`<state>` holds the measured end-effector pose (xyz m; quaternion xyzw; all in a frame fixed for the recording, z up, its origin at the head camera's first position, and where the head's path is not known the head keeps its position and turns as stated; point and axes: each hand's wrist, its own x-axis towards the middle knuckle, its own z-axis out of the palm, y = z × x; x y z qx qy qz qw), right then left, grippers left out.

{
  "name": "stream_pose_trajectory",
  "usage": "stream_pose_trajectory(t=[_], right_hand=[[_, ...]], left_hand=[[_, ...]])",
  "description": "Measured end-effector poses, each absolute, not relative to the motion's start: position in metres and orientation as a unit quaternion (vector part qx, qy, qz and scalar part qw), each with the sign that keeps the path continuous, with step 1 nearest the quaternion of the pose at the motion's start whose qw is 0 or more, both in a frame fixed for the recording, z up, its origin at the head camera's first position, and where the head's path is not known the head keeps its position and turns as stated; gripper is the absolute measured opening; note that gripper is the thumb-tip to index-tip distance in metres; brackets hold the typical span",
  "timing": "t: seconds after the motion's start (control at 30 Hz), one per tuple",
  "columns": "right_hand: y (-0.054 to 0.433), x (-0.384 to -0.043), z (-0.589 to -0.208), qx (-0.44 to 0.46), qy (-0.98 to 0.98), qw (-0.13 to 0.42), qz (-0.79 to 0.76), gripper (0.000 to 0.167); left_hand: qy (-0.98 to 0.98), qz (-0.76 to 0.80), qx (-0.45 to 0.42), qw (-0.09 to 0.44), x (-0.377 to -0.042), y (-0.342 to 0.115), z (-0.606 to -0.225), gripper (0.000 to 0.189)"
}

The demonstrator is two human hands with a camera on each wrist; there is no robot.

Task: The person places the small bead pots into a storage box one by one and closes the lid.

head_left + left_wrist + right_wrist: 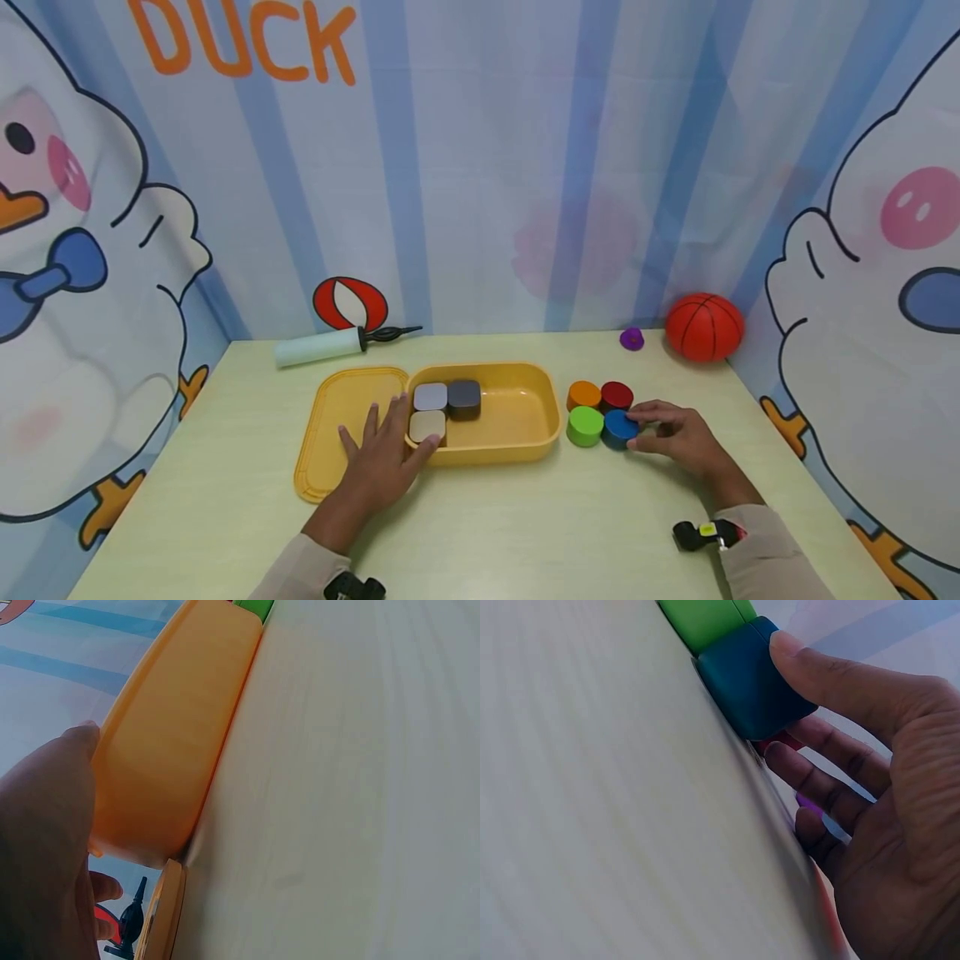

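Note:
My left hand [381, 457] lies with fingers spread at the left end of a yellow plastic box [517, 454]. Its thumb touches the box's front rim, and the other fingers reach over the yellow lid [321, 446]. Inside the box's left part sit a lilac block [431, 397], a dark grey block [464, 400] and a beige block [426, 425]. My right hand [681, 435] pinches a short blue cylinder [620, 430] between thumb and fingers. Beside it stand a green cylinder [585, 426], an orange cylinder [583, 395] and a red cylinder [617, 396].
A red basketball [704, 327] sits at the table's back right corner, with a small purple object [632, 338] to its left. Toward the back left lies a pale hand pump [322, 347] with a black nozzle. Printed fabric walls stand behind and at both sides.

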<state>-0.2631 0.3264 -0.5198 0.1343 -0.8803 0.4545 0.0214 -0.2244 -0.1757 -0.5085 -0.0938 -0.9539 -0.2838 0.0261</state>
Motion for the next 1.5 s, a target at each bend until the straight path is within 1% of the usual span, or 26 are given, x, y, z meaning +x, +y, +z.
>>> stream_pose_trajectory(t=[0.23,0.43,0.67,0.83,1.1,1.5], right_hand=[[0.326,-0.263,-0.519,0.117,-0.886,0.017,0.448,0.045],[0.326,-0.263,-0.521,0.120,-0.888,0.016,0.444,0.044],[0.330,-0.260,-0.516,0.106,-0.893,0.002,0.437,0.042],[0.333,-0.258,-0.512,0.104,-0.895,0.022,0.434,0.042],[0.335,-0.261,-0.505,0.137,-0.885,0.048,0.441,0.038],[0.321,-0.262,-0.487,0.160,-0.878,0.089,0.442,0.039]], left_hand=[[-0.954,-0.285,-0.096,0.020,-0.224,-0.175,-0.505,0.094],[-0.954,-0.286,-0.092,0.015,-0.223,-0.174,-0.503,0.094],[-0.954,-0.285,-0.093,0.017,-0.223,-0.174,-0.504,0.094],[-0.954,-0.284,-0.093,0.017,-0.223,-0.173,-0.503,0.095],[-0.954,-0.286,-0.090,0.013,-0.223,-0.174,-0.502,0.094],[-0.956,-0.277,-0.090,0.016,-0.225,-0.176,-0.506,0.095]])
